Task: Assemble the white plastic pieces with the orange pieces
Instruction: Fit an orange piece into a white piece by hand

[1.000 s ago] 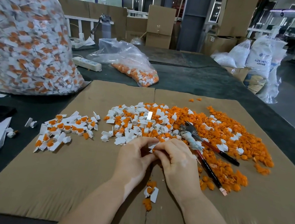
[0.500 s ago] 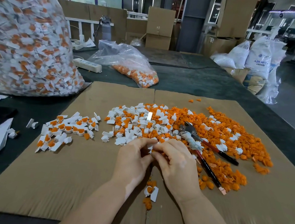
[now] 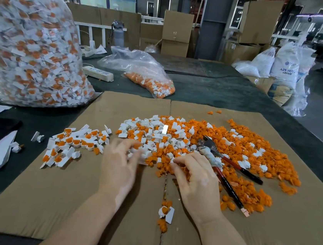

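At far right, sack (image 3: 286, 62) reads "ABS RESIN" perhaps | left hand (image 3: 119, 164) blurred, grip unclear | right hand (image 3: 192, 176) pinching white piece (image 3: 172, 161)

Factory floor: stacked cartons (image 3: 176, 33), resin sacks (image 3: 285, 70), bagged parts (image 3: 32, 47).

loose pieces (image 3: 204, 143) lie on the cardboard (image 3: 67, 202), assembled ones (image 3: 73, 144) left, pliers (image 3: 224, 165) right.

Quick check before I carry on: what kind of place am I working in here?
Most likely a factory or warehouse floor. Stacked cardboard boxes stand behind the table, white resin sacks sit at the right, and a huge clear bag of assembled pieces stands at the left.
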